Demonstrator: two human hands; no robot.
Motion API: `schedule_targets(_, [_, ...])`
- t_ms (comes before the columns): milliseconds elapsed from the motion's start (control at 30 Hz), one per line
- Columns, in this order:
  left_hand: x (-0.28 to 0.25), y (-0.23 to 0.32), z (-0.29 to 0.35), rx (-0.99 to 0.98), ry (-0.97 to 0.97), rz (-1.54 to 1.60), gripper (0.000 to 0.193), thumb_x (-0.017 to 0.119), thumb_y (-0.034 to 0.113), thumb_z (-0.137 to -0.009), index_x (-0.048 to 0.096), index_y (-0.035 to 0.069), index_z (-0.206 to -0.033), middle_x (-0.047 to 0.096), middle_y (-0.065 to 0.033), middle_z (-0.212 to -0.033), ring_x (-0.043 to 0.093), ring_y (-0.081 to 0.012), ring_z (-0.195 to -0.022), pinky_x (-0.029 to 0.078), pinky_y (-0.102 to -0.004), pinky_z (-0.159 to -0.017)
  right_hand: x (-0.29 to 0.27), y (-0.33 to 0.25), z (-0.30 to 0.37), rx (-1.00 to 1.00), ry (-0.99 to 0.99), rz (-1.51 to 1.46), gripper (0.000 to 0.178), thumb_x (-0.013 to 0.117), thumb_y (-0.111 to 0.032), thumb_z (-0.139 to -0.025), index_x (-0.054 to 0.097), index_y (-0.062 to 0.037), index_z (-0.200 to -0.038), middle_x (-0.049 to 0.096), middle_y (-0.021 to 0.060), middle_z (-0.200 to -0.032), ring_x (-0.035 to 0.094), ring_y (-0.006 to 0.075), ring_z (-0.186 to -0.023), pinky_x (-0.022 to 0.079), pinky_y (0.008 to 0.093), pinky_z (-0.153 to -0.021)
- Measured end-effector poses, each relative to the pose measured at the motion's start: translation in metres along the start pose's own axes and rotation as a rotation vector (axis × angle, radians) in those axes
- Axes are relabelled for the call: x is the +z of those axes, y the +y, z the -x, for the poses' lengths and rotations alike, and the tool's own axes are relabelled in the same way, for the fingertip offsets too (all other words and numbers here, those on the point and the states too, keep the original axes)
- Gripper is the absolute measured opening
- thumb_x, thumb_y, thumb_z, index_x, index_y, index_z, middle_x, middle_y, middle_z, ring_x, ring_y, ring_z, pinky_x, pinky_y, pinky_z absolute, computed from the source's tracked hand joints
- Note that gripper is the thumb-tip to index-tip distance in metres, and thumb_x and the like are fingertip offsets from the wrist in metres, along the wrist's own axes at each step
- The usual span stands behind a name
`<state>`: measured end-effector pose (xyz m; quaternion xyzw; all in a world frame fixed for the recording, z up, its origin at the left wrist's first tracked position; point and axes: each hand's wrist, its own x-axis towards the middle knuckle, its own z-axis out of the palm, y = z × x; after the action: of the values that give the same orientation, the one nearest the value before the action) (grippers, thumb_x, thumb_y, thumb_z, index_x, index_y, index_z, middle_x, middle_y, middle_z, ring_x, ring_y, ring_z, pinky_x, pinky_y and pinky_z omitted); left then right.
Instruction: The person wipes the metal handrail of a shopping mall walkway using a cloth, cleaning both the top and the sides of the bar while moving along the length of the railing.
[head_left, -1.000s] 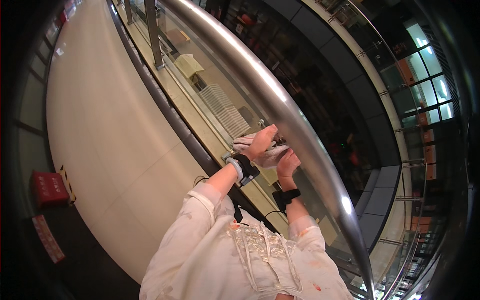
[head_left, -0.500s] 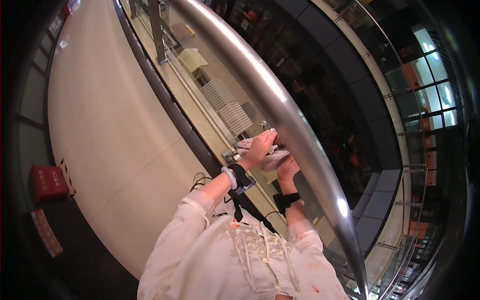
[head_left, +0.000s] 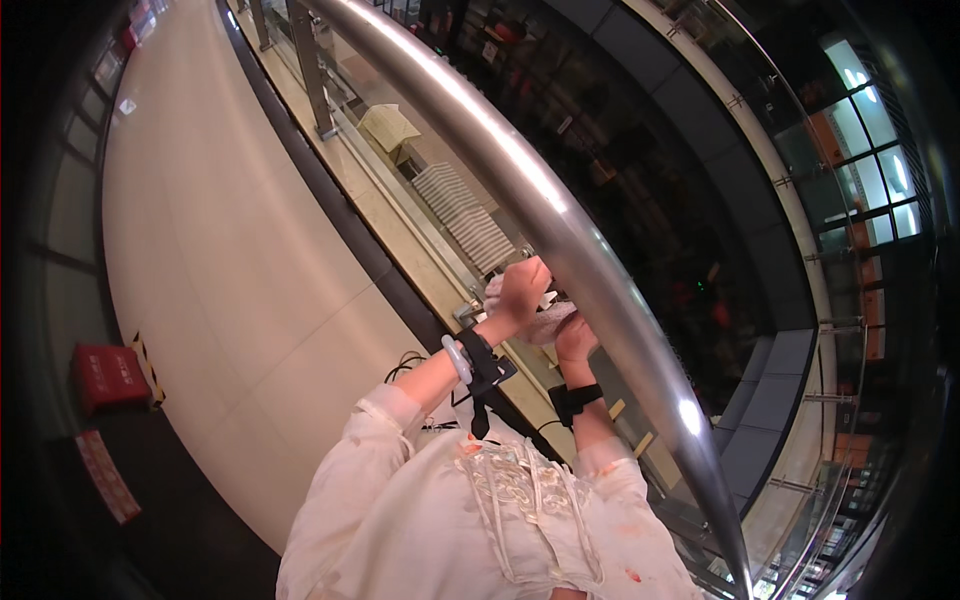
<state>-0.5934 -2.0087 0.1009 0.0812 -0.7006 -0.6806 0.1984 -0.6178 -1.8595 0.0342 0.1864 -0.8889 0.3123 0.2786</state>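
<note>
A pale pink cloth [head_left: 546, 324] is bunched up beneath the thick metal handrail [head_left: 560, 215], beside the glass panel. My left hand [head_left: 521, 292] is closed on the cloth, its fingers curled close to the rail; part of the cloth shows on either side of it. My right hand [head_left: 575, 340] grips the cloth's right side, partly tucked under the rail, so some of its fingertips are hidden. A small white piece [head_left: 548, 299] shows between the hands; I cannot tell what it is. Next to my left hand, a round metal fitting [head_left: 528, 251] shows partly.
Behind the glass lie a stack of white ridged sheets [head_left: 463, 217] and a cream-coloured box-like thing [head_left: 388, 127]. A metal post [head_left: 312, 75] supports the rail further along. On the left, a red box [head_left: 112, 376] stands on the floor near striped tape [head_left: 150, 370].
My left hand has turned and its fingers have curled in more, covering more of the cloth. My right hand stays nearly in place. The view has shifted slightly.
</note>
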Motion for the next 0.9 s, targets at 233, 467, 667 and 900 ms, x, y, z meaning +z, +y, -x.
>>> schedule_targets(233, [0.005,-0.083,0.011,0.387,0.032,-0.541,0.014,0.046,0.007,-0.077,0.053,0.001,-0.087,0.051,-0.0164,-0.072,0.051,-0.0350,-0.068,0.040,-0.0419,-0.057,0.006,-0.016,0.018,0.261,-0.049,-0.093,0.025,0.040,-0.012,-0.087,0.053,0.0021,-0.103,0.054,0.0212,-0.102,0.050,0.0346,-0.093,0.038,0.0389,-0.082])
schedule_targets(467, [-0.010,-0.075,0.018,0.063,0.076,-0.234,0.030,0.049,0.024,-0.084,0.056,-0.002,-0.071,0.051,-0.0191,-0.058,0.053,-0.0333,-0.056,0.037,-0.0428,-0.051,-0.023,-0.030,0.025,0.797,-0.063,-0.546,0.031,0.038,-0.016,-0.090,0.044,0.0075,-0.110,0.049,0.0152,-0.107,0.044,0.0245,-0.101,0.033,0.0342,-0.088])
schedule_targets(667, [0.000,-0.068,0.016,0.367,0.034,-0.356,0.030,0.044,0.020,-0.085,0.050,-0.001,-0.065,0.050,-0.0222,-0.064,0.049,-0.0384,-0.063,0.036,-0.0443,-0.054,-0.014,-0.077,0.007,0.818,0.145,-0.551,0.033,0.036,-0.017,-0.091,0.045,0.0086,-0.108,0.050,0.0120,-0.101,0.047,0.0214,-0.093,0.035,0.0318,-0.084])
schedule_targets(900, [-0.024,-0.070,0.020,-0.062,-0.123,-0.270,0.032,0.046,0.026,-0.086,0.054,-0.001,-0.071,0.053,-0.0168,-0.061,0.050,-0.0283,-0.054,0.039,-0.0356,-0.053,-0.026,-0.023,0.017,0.678,-0.071,-0.984,0.025,0.043,-0.019,-0.088,0.050,0.0004,-0.103,0.053,0.0042,-0.091,0.050,0.0149,-0.081,0.042,0.0274,-0.071])
